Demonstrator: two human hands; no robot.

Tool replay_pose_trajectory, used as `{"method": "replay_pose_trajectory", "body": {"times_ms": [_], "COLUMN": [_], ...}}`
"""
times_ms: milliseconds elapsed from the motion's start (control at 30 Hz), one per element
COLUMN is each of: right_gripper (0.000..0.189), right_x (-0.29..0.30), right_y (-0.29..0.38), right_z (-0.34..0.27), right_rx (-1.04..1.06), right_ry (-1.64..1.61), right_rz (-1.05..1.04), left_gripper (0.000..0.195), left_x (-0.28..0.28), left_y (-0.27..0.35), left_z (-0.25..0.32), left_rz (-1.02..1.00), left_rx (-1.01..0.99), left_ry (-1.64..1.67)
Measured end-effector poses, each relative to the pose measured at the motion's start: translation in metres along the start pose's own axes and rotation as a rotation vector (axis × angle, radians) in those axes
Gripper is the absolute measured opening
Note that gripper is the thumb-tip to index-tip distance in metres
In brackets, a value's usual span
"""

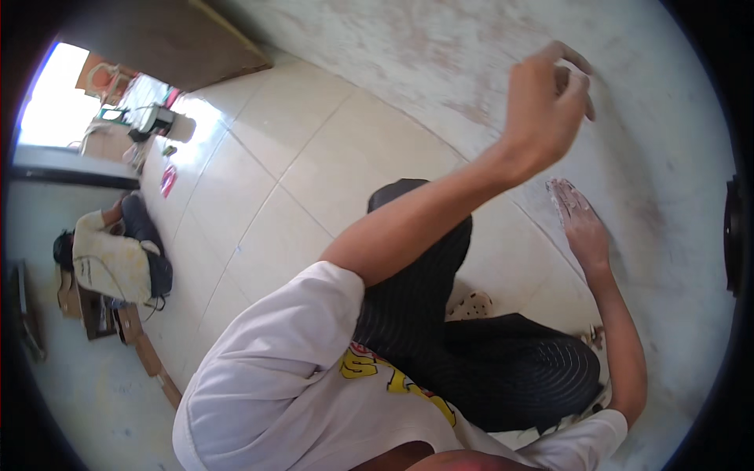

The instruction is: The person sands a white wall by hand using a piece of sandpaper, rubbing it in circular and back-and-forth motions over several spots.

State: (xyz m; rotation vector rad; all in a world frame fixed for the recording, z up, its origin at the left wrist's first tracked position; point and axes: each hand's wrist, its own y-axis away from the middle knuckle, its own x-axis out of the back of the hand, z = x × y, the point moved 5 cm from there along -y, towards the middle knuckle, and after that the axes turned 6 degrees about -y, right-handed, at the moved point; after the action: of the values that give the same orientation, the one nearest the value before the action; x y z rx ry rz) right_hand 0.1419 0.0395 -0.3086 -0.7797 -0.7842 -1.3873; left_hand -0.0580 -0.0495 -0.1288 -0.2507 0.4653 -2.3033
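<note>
My left hand (551,103) is raised in front of the patchy painted wall (624,141), with its fingers bent and apart. Nothing shows between them, though part of the grip is hidden. Lower down, my right hand (580,221) lies at the wall near its foot, fingers extended and close together. White paste or wet powder coats its fingers, thickest along the outer edge. Whether something thin lies under that palm cannot be seen. Grey smudges and reddish-brown patches mark the wall.
Pale floor tiles (306,153) run along the wall. My bent knees and a beige clog (474,306) are close below. Another person (115,259) sits low at the far left by cardboard pieces (147,353). A brown panel (177,41) and a pink packet (168,181) are farther off.
</note>
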Motion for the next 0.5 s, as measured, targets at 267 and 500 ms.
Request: {"method": "replay_pose_trajectory", "body": {"times_ms": [267, 500], "right_gripper": [0.057, 0.061], "right_x": [0.001, 0.000], "right_y": [-0.141, -0.028], "right_z": [-0.028, -0.020], "right_rx": [-0.207, -0.126], "right_ry": [-0.232, 0.053], "right_rz": [-0.144, 0.065], "left_gripper": [0.022, 0.024], "left_x": [0.000, 0.012], "left_y": [-0.001, 0.004], "left_z": [-0.007, 0.000], "left_rz": [0.000, 0.005], "left_rx": [-0.003, 0.067], "left_ry": [0.057, -0.012]}}
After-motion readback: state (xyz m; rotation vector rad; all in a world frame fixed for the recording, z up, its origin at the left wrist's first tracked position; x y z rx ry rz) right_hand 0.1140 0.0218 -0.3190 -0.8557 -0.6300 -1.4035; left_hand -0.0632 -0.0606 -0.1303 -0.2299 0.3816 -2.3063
